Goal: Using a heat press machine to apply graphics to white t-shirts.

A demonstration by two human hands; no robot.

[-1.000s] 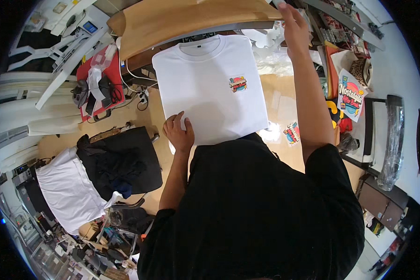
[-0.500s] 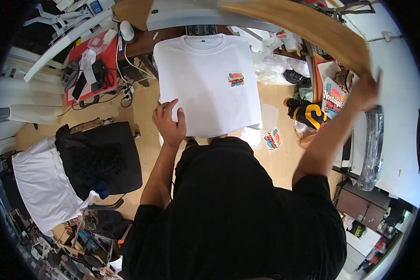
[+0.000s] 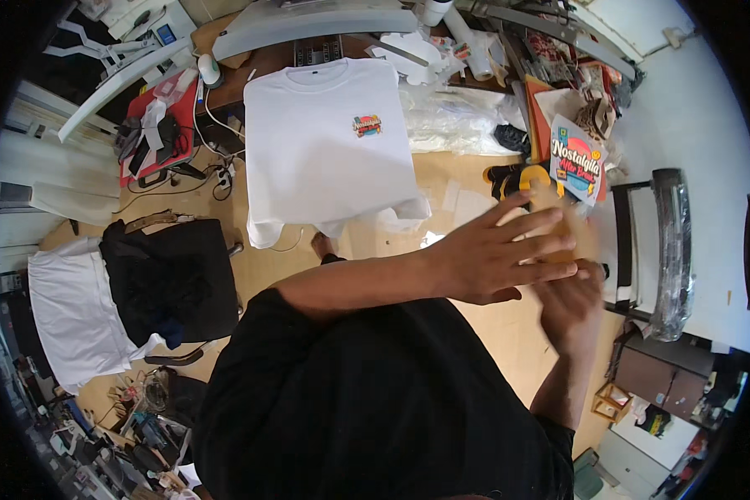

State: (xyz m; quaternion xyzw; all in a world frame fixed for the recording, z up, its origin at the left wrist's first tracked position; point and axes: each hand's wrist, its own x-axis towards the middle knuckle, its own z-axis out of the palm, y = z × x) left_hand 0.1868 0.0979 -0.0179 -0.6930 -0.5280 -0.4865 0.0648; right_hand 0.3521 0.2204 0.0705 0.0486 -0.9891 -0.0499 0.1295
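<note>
My right hand (image 3: pixel 570 310) is closed on a tan flexible sheet (image 3: pixel 582 229), seen narrow and partly blurred at the right. My left hand (image 3: pixel 493 257) reaches across my body to that sheet, its fingers stretched and spread over the near part. Whether the left fingers touch the sheet I cannot tell. In front of me a white T-shirt (image 3: pixel 317 171) lies spread, its collar at the far side and its lower edge hanging down. A small colourful print (image 3: pixel 367 126) sits on its right chest area as I see it.
Behind the shirt stands a grey curved machine part (image 3: pixel 308 32). At right lie a colourful printed sheet (image 3: pixel 577 165), a black-and-yellow cloth item and a plastic-wrapped roll (image 3: pixel 673 250). At left are a red surface (image 3: pixel 142 150) with cables and a black chair (image 3: pixel 171 279) with clothes.
The tan sheet came down from above the shirt to my right side with my right hand. My left hand left the shirt and crossed over to the right. The view shifted.
</note>
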